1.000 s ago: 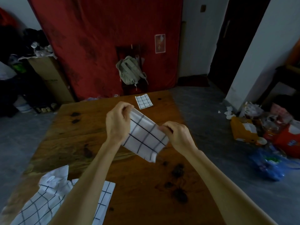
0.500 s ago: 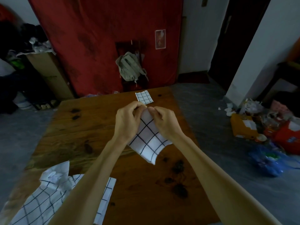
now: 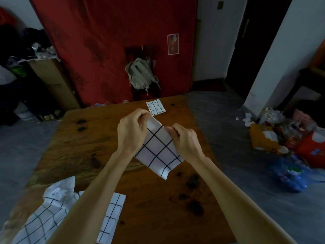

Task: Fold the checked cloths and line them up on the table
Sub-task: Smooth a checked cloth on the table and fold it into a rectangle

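A white cloth with a black check (image 3: 159,153) hangs folded in the air above the wooden table (image 3: 95,138). My left hand (image 3: 132,132) pinches its top left corner and my right hand (image 3: 184,140) grips its upper right edge. Its lower corner dangles free. A small folded checked cloth (image 3: 156,108) lies flat near the table's far edge. A heap of unfolded checked cloths (image 3: 52,213) sits at the near left corner, partly hidden by my left forearm.
Dark stains (image 3: 193,180) mark the table on the near right. A chair with a grey backpack (image 3: 140,74) stands behind the table against a red hanging. Boxes and bags (image 3: 288,143) litter the floor to the right, a cardboard box (image 3: 54,80) to the left.
My hands came together at the cloth's top, then my right hand slid a little way right along the edge. The cloth now hangs narrower, folded over.
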Demonstrator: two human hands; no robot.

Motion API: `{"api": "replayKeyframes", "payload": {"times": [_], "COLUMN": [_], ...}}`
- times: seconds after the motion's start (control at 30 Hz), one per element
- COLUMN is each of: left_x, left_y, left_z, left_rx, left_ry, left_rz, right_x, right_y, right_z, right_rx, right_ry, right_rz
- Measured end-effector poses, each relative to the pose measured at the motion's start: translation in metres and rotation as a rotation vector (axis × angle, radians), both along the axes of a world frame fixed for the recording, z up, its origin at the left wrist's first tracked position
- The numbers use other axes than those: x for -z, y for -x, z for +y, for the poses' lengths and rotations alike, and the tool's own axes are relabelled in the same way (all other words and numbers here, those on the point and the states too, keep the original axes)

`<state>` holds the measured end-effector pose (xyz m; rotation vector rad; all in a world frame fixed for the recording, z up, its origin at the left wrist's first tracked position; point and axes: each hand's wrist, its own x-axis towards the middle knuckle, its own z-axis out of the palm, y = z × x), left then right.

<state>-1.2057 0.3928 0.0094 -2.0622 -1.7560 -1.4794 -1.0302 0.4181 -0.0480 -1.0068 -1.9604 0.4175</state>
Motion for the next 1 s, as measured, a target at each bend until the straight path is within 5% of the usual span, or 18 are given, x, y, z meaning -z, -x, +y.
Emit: {"api": "replayKeyframes", "payload": {"times": [0.23, 0.4, 0.53, 0.83, 1.0], "left_x": [0.001, -0.019, -0.022, -0.005, -0.002], "left_y": [0.004, 0.033, 0.035, 0.024, 0.042], "left_z": [0.000, 0.003, 0.005, -0.006, -0.023], "left_rx": [-0.019, -0.112, 0.012, 0.195, 0.173], "left_ry": [-0.028, -0.071, 0.022, 0.076, 0.217], "left_rz": [0.050, 0.059, 0.201, 0.199, -0.030], "right_x": [0.006, 0.040, 0.039, -0.017, -0.019], "right_y": [-0.009, -0.030, -0.025, 0.032, 0.038], "right_z": [-0.004, -0.010, -0.017, -0.014, -0.017], "right_rx": [0.005, 0.053, 0.094, -0.095, -0.031], "right_ry": [0.024, 0.245, 0.352, 0.389, 0.499], "right_rz": [-0.033, -0.105, 0.080, 0.139, 0.321]}}
